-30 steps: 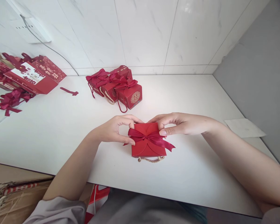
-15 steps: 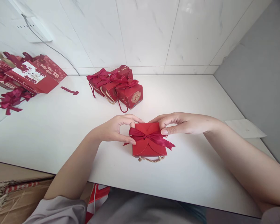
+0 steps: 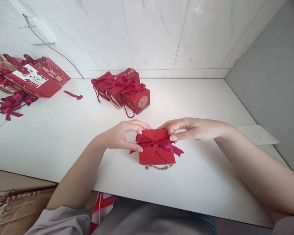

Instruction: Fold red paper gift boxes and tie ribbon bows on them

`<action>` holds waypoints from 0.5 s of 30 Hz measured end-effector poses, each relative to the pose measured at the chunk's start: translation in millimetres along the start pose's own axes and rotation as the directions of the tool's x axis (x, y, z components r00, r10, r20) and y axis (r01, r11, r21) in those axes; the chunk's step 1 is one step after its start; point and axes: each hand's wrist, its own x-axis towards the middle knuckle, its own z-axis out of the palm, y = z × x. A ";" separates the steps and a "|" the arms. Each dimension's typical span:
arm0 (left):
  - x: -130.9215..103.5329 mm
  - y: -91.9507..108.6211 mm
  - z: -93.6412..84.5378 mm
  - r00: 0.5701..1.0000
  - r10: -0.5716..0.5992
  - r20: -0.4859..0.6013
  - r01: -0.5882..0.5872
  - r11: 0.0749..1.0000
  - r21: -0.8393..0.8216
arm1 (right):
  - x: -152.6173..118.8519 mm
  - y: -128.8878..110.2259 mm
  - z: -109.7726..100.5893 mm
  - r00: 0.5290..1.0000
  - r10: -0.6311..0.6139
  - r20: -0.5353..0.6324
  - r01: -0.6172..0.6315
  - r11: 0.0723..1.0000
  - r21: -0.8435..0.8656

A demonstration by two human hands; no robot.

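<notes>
Box: red gift box (image 3: pixel 156 151) sits on the worktop (image 3: pixel 205 182), near edge, between both hands.
Left hand (image 3: pixel 120 135): pinching bow's left loop.
Right hand (image 3: pixel 191 129): pinching right loop.
Technique: pull both loops evenly, keeping bow (image 3: pixel 156 143) centred.

Both hands pinched a dark red ribbon bow (image 3: pixel 156 143) atop a small red gift box (image 3: pixel 156 155): the left hand (image 3: pixel 120 135) gripped its left loop, the right hand (image 3: pixel 188 129) its right. A gold cord handle (image 3: pixel 158 167) lay just below the grip, and three finished boxes (image 3: pixel 123 89) stood well beyond it on the white table (image 3: pixel 63 137).
</notes>
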 end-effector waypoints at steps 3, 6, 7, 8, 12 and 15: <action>0.8 1.7 0.6 1.000 -0.008 -0.001 0.008 1.000 -0.018 | 0.1 0.7 0.2 1.000 0.011 -0.007 -0.011 1.000 0.008; 1.4 1.7 1.8 1.000 -0.004 -0.002 0.003 0.999 -0.045 | 0.7 2.0 0.7 0.999 0.013 -0.047 -0.011 0.999 0.049; 1.6 0.9 2.4 1.000 0.003 -0.007 -0.003 0.999 -0.053 | 0.9 2.5 0.8 0.998 0.008 -0.066 -0.003 0.998 0.068; 1.7 -0.2 2.9 1.000 0.011 -0.016 -0.012 0.998 -0.060 | 1.2 3.1 0.9 0.996 -0.002 -0.085 0.009 0.996 0.083; 1.1 -3.7 5.7 0.997 0.034 -0.067 -0.043 0.989 -0.141 | 4.9 6.9 2.6 0.989 -0.042 -0.144 0.054 0.995 0.081; -2.0 1.5 9.2 0.993 0.064 -0.103 -0.082 0.981 -0.175 | 9.5 8.3 5.8 0.940 -0.102 -0.326 0.129 0.990 0.060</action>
